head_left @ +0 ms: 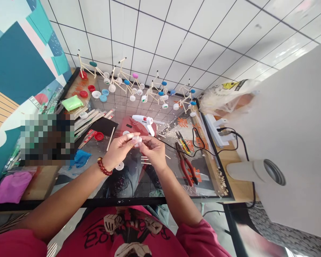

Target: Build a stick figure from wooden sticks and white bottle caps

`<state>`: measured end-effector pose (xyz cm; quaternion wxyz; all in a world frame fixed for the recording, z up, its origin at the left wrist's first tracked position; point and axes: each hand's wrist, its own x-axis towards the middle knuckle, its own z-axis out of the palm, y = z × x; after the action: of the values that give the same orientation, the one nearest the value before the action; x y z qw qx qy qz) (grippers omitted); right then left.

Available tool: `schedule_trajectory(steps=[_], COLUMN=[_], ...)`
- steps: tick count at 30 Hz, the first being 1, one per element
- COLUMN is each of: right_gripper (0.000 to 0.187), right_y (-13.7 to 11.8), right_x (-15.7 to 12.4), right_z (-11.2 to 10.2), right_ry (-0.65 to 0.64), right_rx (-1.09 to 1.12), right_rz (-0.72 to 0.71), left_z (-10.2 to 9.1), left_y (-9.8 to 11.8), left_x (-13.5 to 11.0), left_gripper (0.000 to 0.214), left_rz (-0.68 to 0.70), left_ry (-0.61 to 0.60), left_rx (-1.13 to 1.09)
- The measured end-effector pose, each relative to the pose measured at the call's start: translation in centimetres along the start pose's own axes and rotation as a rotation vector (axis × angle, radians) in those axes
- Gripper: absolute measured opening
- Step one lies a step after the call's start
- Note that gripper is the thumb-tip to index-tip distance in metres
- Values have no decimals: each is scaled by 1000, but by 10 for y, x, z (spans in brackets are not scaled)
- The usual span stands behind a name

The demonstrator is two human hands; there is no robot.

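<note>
Both my hands meet over the middle of the glass-topped table, pinching a small white bottle cap [136, 140] between them. My left hand [120, 150], with a beaded bracelet at the wrist, grips its left side. Fingers of my right hand [153, 150] close on its right side. Just beyond lies a white glue gun [146, 123]. A loose white cap [120, 166] rests below my left hand, and thin wooden sticks [146, 160] lie under my right hand.
Small stick-and-cap bicycle models [152, 91] line the back edge. Red-handled pliers [186, 164] and a cutter [183, 142] lie right, near a black cord [173, 147]. Left are wooden strips [92, 119], a red cap [98, 136] and blue clay [81, 158]. A power strip [219, 132] stands far right.
</note>
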<state>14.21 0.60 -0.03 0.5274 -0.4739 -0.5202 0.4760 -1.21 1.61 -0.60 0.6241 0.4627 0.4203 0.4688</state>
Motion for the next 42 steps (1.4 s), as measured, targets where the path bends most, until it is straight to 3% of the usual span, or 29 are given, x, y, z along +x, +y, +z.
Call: schedule_trajectory(steps=[4,10,14,20,24,27,30,35,37,40,42], right_gripper=[23,19,23,11,8,10,6,9,15,30,34], right_y=[4,13,8,6,12,11,3,-9,-8,-3,0], right_x=[-1,4,3,-1,0,0,-4,-13,-14,-11,-9], right_z=[-1,-6,-4,0,-3,-5,-3,1,-1,-6,-7], right_ry=[-29,-14,-49,82,98,88,61,-232,-290,-295,-195], right_rx=[-45,133,66,-53,-119,-227,-355,-418,-470,-572,-593], right_rz=[8,70,-4,-165,-156,-192,-334,-541,-570,-562,-537], left_z=[-1,-4,1,7,6,6,7,5,1,-3,-3], left_y=[0,-8,-4,1,1,1,2,7,12,17,18], left_x=[0,2,2,1,1,0,1,6,7,8,7], left_gripper=[49,48,51,45,39,41,42,43,41,39,40], left_rz=[10,-19,-19,161,226,181,99,-128,-162,-174,-178], left_ry=[20,-54,32,165,169,119,121,93,59,44,36], left_rx=[49,-50,-141,-58,-26,-34,-103,-483,-583,-643,-645])
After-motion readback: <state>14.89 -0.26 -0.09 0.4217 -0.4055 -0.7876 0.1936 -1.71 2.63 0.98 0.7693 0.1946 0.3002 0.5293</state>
